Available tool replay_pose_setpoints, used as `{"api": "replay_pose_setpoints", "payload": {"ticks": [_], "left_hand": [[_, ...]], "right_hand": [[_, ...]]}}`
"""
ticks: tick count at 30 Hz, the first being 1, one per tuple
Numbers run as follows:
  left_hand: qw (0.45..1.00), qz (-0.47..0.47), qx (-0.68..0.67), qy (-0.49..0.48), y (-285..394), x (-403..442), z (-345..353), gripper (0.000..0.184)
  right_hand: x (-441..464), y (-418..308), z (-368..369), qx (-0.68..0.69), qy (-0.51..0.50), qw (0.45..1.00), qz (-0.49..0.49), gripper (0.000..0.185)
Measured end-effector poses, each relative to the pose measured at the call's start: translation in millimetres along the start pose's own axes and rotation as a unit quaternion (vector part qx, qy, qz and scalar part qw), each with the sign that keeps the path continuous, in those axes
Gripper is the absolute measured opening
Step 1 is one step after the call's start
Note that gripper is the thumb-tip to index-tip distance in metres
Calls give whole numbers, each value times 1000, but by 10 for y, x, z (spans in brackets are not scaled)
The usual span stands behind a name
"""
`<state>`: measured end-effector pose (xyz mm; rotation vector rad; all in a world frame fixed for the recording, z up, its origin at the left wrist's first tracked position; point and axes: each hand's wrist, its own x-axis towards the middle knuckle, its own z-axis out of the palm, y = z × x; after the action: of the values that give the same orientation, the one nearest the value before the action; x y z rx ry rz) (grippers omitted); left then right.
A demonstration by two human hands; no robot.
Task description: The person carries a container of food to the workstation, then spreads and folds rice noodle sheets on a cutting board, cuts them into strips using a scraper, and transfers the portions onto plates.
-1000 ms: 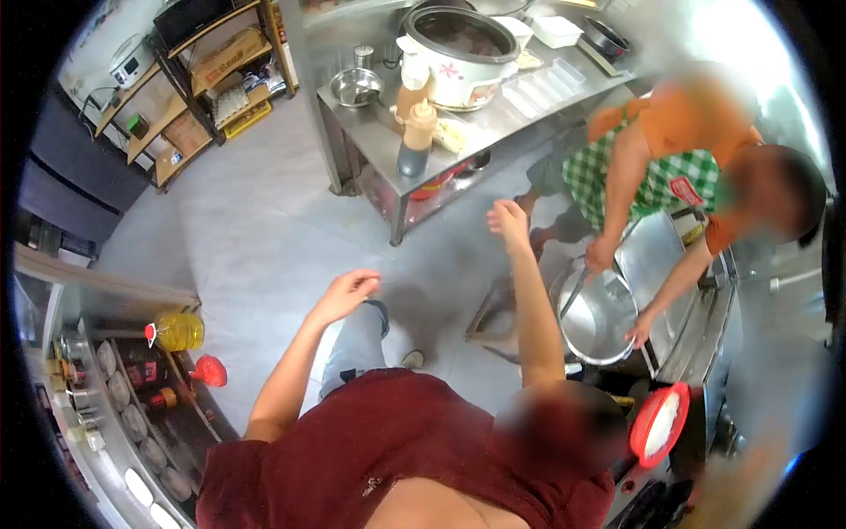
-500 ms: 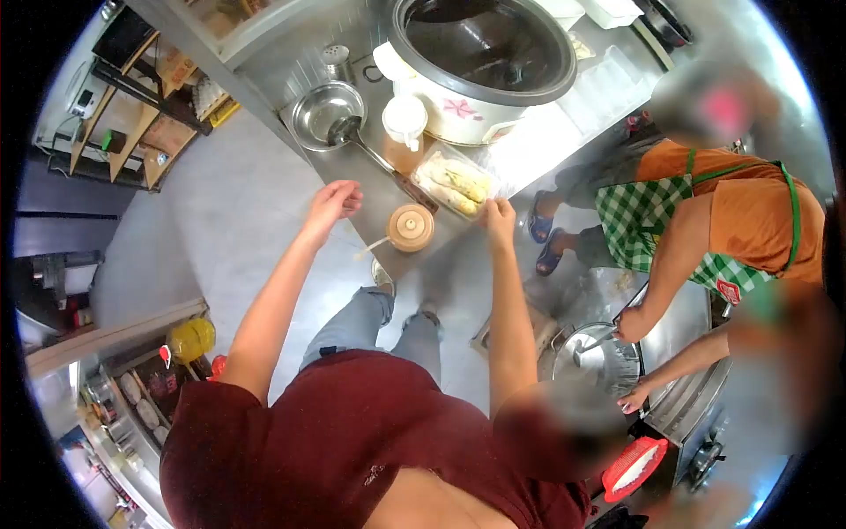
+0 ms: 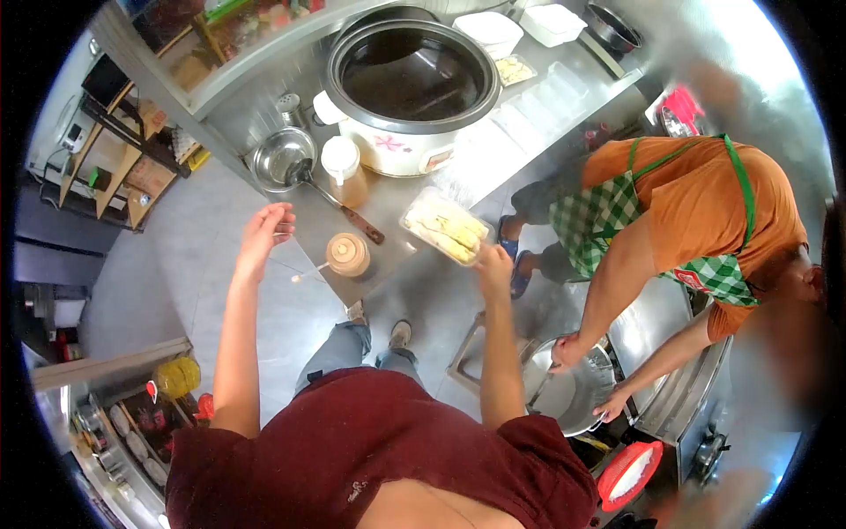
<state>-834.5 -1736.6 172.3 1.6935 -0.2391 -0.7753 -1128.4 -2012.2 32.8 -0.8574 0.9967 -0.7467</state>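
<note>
My right hand [image 3: 495, 266] grips the near corner of a clear plastic food tray [image 3: 405, 224], held at the counter's edge. Pale yellow rolled pieces of food [image 3: 451, 227] lie side by side in it. My left hand [image 3: 268, 232] is empty, its fingers loosely bent and apart, in the air just left of the counter. Closest to that hand are a steel bowl [image 3: 269, 166] and a ladle [image 3: 339, 204] whose wooden handle points toward me. A round wooden-looking jar [image 3: 348, 255] with a lid and a stick handle stands at the counter's near corner.
Behind the tray stands a large white cooker [image 3: 388, 145] with dark liquid, beside a white-lidded jug [image 3: 342, 167]. Clear trays [image 3: 551, 97] and white tubs [image 3: 551, 25] stand farther right. To my right, a co-worker in a checked apron [image 3: 599, 212] stirs a big metal pot [image 3: 573, 401].
My right hand has lifted the food tray from the counter and drawn it toward the edge. My left hand stays empty beside the counter. The head view has shifted to the right.
</note>
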Motion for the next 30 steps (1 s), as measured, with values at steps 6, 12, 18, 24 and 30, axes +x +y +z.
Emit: {"api": "replay_pose_setpoints", "payload": {"ticks": [6,12,18,24,30], "left_hand": [[994,106,14,-23,514,-525,287,35],[965,119,-116,-205,786,-868,565,60],[921,-44,-340,-185,402,-1047,-51,70],[908,-63,-409,-69,214,-893,-69,72],[895,126,-426,28,363,-729,-4,72]], "right_hand": [[-664,-875,180,109,-155,981,-48,8],[-1097,-1153,757,163,-334,928,22,5],[-1309,-1123,1342,63,-336,933,112,5],[-1306,-1457,1579,-15,-414,910,32,11],[-60,-1363,1201,-74,-331,935,-104,13]]}}
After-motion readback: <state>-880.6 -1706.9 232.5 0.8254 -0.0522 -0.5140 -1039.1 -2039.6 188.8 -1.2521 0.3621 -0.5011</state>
